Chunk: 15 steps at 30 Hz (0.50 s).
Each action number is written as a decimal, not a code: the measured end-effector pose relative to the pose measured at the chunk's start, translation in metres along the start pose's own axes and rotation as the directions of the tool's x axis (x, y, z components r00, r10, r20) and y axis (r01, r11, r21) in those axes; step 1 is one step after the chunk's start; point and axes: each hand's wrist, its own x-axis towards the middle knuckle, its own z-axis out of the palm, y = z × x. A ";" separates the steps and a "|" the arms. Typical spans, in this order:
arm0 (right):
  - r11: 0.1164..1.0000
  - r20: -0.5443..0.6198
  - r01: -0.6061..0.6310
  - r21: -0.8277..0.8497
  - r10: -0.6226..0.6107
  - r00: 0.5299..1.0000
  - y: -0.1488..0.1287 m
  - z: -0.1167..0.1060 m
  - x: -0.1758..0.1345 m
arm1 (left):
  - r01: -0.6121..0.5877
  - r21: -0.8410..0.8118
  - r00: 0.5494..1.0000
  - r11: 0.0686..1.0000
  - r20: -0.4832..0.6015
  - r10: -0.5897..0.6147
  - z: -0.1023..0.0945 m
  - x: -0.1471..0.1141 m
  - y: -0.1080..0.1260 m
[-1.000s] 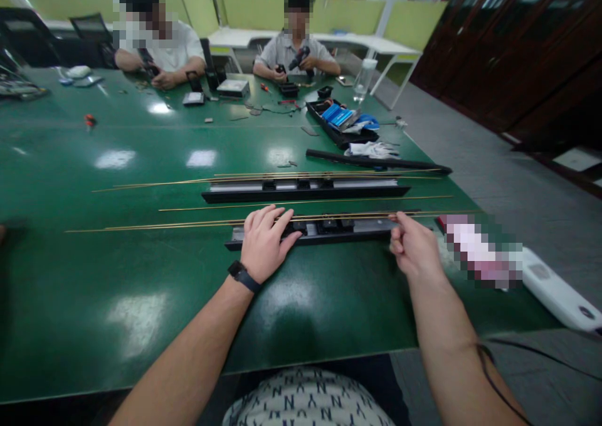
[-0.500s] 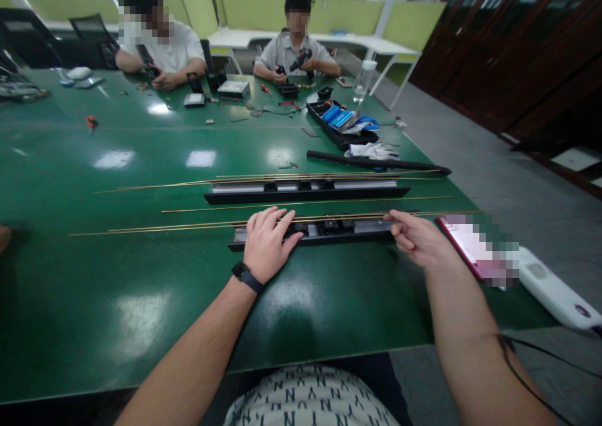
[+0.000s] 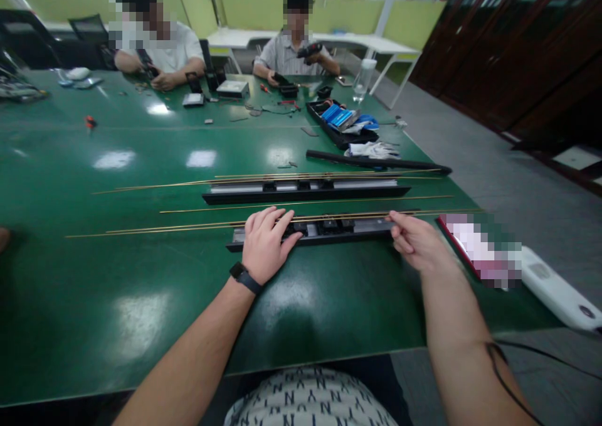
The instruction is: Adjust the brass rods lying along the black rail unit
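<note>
Near the table's front lies a black metal rail (image 3: 350,238) with a grey inner channel and several small black blocks (image 3: 332,226) inside. Thin brass rods (image 3: 188,226) run lengthwise over it and stick out past both ends. My left hand (image 3: 268,238) is closed over the rail's left part, fingers across the rods and thumb along the near side. At the rail's right end, my right hand (image 3: 416,238) pinches the rods between thumb and forefinger, its other fingers curled. Just beyond lie a single brass rod (image 3: 211,209) and a second black rail (image 3: 305,194) with rods along it.
A long black bar (image 3: 376,161), white gloves (image 3: 374,150) and a black tray (image 3: 338,138) with blue items lie farther back. Right of my hand are a pixelated red-edged item (image 3: 454,241) and a white device (image 3: 555,288). Two people sit opposite, one holding a power drill (image 3: 310,51).
The rods over the near rail have shifted very slightly left. Both my hands keep nearly the same place. Across the table, one person has raised the drill and lowered the other hand.
</note>
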 end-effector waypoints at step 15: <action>0.993 -0.232 0.098 0.067 -0.080 0.969 0.001 0.002 -0.001 | 0.007 0.001 1.000 1.000 0.006 -0.007 -0.001 0.000 0.000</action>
